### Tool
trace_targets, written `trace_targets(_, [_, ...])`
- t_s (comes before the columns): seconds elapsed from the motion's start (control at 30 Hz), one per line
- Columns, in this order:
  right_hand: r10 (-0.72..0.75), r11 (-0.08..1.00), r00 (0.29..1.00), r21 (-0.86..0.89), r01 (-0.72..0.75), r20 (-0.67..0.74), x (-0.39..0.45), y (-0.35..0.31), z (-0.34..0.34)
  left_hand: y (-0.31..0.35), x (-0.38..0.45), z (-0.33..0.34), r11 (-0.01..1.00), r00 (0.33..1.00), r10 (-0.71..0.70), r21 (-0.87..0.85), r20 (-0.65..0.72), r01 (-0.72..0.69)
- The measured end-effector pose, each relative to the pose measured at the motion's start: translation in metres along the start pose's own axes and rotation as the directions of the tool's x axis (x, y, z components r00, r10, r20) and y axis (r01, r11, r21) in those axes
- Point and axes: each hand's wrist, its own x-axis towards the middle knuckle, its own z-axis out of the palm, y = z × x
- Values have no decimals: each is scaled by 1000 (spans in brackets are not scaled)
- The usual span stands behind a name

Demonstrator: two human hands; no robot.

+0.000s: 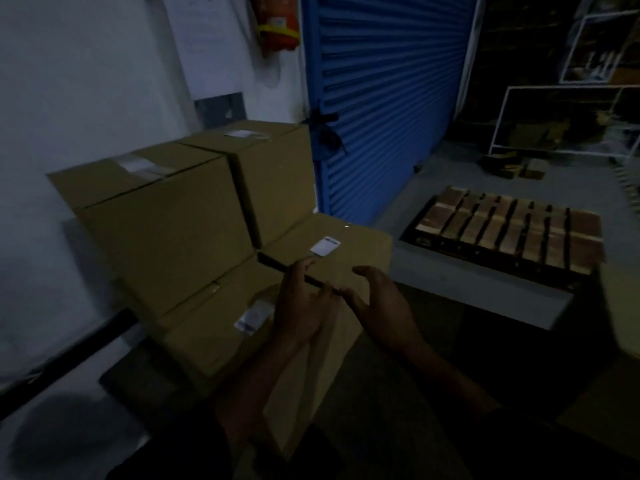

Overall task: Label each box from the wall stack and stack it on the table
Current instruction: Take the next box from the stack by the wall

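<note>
Boxes: four brown cartons [166, 237] stacked beside the blue shutter [388, 98], each already labelled on top.
Progress: I judge none moved yet (no desk visible).
Fingers: my left hand [301, 306] and right hand [377, 299] hover open over the nearest carton [346, 258], gripping nothing.

Dim, soft view from my headset

I couldn't read the label [325, 245] print; the red object [277, 26] was cropped overhead, and shelf contents [540, 129] stayed murky.

Probably a dim storeroom: stacked cardboard boxes [166, 230], blue roller shutter [388, 98]
</note>
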Motion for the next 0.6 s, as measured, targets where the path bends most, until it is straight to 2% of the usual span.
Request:
trace_targets(0.13, [45,999,995,-11,-44,84,0,-26,60,-65,26,-59,991,994,-113,74,11,112])
trace_targets(0.23, [46,997,986,-64,-36,163,-7,-35,91,-103,35,-89,945,971,-234,245,54,215])
trace_targets(0.3, [55,992,983,-118,-35,175,-12,-33,111,-127,35,-103,904,958,-278,358,72,235])
trace_targets(0.5, [151,941,988,-311,-134,30,-26,-30,136,-149,26,-108,806,961,-271,559,60,192])
trace_targets(0.6, [286,908,956,-301,-292,-64,-44,-34,135,-147,22,-104,784,972,-226,604,60,145])
